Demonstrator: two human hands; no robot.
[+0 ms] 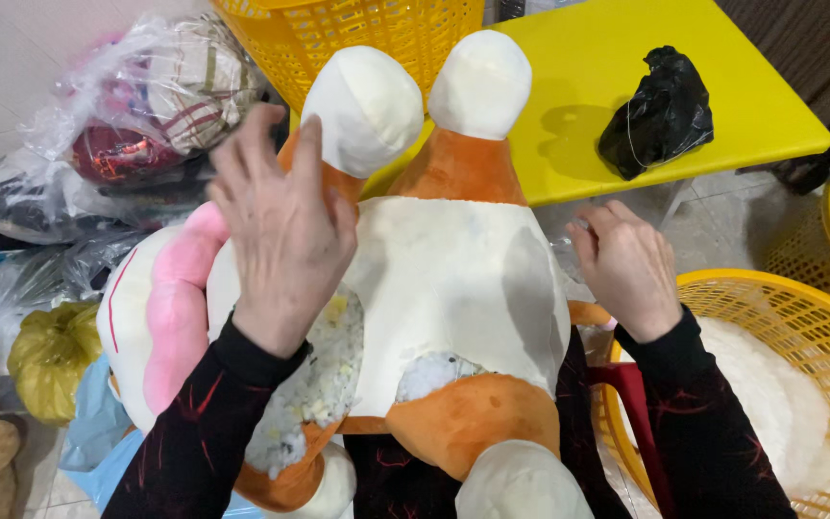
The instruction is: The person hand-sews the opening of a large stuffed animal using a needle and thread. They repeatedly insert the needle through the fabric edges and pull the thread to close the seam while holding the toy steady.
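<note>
Orange-and-white plush toy (453, 288) lies across lap, open seam showing stuffing. Left hand (285, 231) flat on toy's upper left, fingers spread. Right hand (629, 267) at toy's right edge, fingers curled, grip hidden. Yellow basket (809, 317) just right.

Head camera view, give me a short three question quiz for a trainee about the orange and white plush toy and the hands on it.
1. True or false: the left hand lies flat on the big orange and white plush toy.
2. What shows through the open seam under the left wrist? A) white shredded stuffing B) a metal spring C) folded paper
3. Fill in: the crumpled black plastic bag lies on the ____ plastic table.

Key
1. True; its fingers spread toward one white-tipped limb, while the right hand is at the toy's other edge.
2. A; white shredded stuffing bulges out there.
3. Yellow.
</note>
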